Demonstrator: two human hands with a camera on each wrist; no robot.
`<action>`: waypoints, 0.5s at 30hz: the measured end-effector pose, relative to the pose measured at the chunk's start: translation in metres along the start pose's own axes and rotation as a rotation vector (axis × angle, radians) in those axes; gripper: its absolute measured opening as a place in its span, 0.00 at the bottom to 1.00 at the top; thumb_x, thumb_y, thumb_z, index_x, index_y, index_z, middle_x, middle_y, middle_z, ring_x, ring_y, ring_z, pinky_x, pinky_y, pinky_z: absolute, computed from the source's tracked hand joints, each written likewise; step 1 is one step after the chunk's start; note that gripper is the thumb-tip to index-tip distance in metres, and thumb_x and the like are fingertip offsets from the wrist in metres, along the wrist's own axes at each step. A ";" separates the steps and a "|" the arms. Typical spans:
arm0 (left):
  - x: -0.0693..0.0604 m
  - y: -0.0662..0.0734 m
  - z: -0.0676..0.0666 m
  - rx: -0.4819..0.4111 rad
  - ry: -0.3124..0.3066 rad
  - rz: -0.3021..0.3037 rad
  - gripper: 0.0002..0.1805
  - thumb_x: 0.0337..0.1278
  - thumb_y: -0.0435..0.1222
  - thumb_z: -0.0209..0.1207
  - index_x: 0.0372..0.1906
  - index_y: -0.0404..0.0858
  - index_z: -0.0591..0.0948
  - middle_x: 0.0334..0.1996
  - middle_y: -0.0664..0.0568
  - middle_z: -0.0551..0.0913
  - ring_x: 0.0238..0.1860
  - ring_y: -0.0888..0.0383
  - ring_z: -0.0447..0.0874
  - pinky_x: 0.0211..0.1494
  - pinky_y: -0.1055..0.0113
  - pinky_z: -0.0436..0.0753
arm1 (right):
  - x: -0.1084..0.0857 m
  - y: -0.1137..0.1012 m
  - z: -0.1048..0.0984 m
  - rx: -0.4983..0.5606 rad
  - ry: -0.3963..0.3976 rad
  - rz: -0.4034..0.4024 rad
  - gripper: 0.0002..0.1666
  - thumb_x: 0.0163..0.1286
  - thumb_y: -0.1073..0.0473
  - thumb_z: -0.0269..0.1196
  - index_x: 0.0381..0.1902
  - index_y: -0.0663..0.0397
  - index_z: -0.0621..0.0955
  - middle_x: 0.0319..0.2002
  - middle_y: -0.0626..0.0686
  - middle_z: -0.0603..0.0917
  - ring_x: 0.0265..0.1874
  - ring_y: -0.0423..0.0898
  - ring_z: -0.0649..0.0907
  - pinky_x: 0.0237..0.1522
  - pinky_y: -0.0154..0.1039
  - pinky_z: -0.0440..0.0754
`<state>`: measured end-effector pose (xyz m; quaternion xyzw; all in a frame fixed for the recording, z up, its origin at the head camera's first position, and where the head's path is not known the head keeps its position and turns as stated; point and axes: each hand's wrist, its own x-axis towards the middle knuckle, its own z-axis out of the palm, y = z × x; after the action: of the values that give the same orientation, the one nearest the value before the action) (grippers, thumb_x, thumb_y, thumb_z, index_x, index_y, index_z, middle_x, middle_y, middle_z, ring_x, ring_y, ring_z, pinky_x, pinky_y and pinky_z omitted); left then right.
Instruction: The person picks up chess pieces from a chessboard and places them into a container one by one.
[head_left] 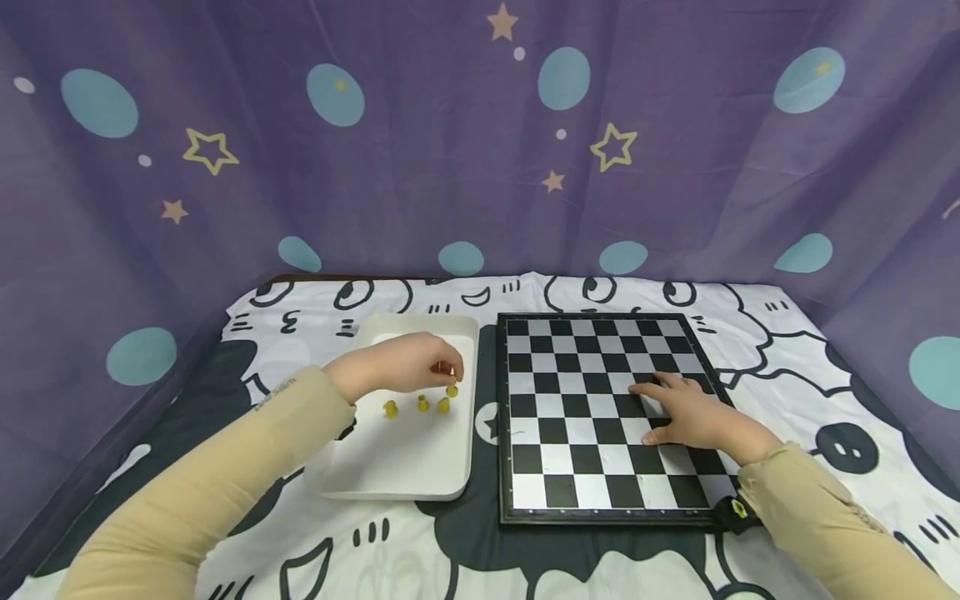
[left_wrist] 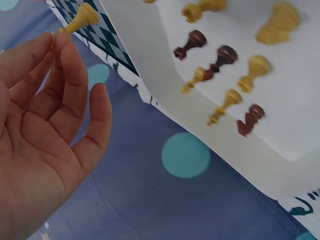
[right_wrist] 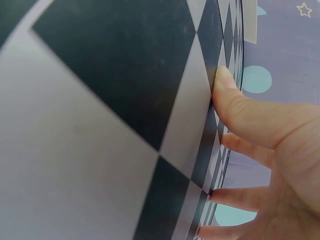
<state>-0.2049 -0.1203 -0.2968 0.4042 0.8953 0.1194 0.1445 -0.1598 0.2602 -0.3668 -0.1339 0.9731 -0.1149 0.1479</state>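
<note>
Between thumb and fingertips, my left hand [left_wrist: 60, 115] pinches a yellow chess piece [left_wrist: 82, 19] by its narrow end, its base pointing away from the hand. In the head view that hand [head_left: 408, 362] is over the right part of a white tray [head_left: 397, 475]. Several yellow and dark brown chess pieces lie in the tray, among them a dark brown one [left_wrist: 190, 42] and a yellow one [left_wrist: 255, 70]. My right hand [head_left: 690, 412] rests with spread fingers on the right side of a black-and-white chessboard [head_left: 555, 458]; in the right wrist view its thumb [right_wrist: 227, 90] touches the board.
The tray stands just left of the chessboard on a black-and-white cartoon cloth [head_left: 390, 550]. A small dark object with a yellow-green mark [head_left: 738, 508] is by the board's near right corner. Behind hangs a purple curtain [head_left: 450, 183] with stars and dots.
</note>
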 end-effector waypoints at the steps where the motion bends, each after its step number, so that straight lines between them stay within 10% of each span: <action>1: -0.002 -0.002 -0.001 -0.003 0.008 -0.002 0.06 0.61 0.31 0.57 0.38 0.37 0.83 0.30 0.54 0.83 0.30 0.64 0.75 0.39 0.68 0.76 | 0.000 0.000 0.000 0.001 0.001 0.000 0.48 0.47 0.40 0.71 0.63 0.54 0.71 0.66 0.77 0.57 0.61 0.81 0.57 0.51 0.74 0.63; 15: -0.028 -0.040 -0.011 -0.049 0.062 -0.155 0.06 0.61 0.30 0.56 0.38 0.36 0.84 0.33 0.52 0.83 0.32 0.61 0.76 0.40 0.64 0.77 | 0.001 0.001 0.001 -0.005 -0.003 0.004 0.48 0.47 0.40 0.71 0.64 0.54 0.71 0.66 0.76 0.57 0.61 0.81 0.58 0.51 0.74 0.63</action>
<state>-0.2184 -0.1680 -0.2953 0.3259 0.9248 0.1422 0.1353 -0.1603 0.2606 -0.3683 -0.1325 0.9735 -0.1119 0.1493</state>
